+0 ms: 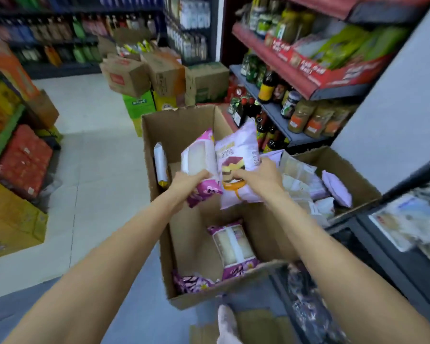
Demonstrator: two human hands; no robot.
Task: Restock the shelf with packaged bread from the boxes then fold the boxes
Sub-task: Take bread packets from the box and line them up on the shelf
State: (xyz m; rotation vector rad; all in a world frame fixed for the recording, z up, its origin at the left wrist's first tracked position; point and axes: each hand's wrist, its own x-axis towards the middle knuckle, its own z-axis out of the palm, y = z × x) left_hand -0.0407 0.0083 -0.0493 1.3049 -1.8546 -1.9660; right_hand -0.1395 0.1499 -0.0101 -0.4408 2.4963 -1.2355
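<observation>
An open cardboard box [157, 135] stands on the floor in front of me. Over it, my left hand [188, 182] grips a purple-and-white bread pack [200, 160]. My right hand [261, 175] holds a pale pink bread pack [236, 155] with a cake picture, right beside the first. Inside the box lie another purple bread pack [233, 247], a second one at the near corner [194, 284] and a white pack [160, 162] against the left wall. A second open box [343, 167] to the right holds several pale bread packs [335, 187].
Shelves with bottles and jars [278, 95] rise on the right, with a dark shelf unit [395, 234] of packaged goods at the near right. Stacked cartons [144, 75] stand behind the box. Colourful crates [23, 160] line the left of the tiled aisle. Flat cardboard [256, 326] lies near my feet.
</observation>
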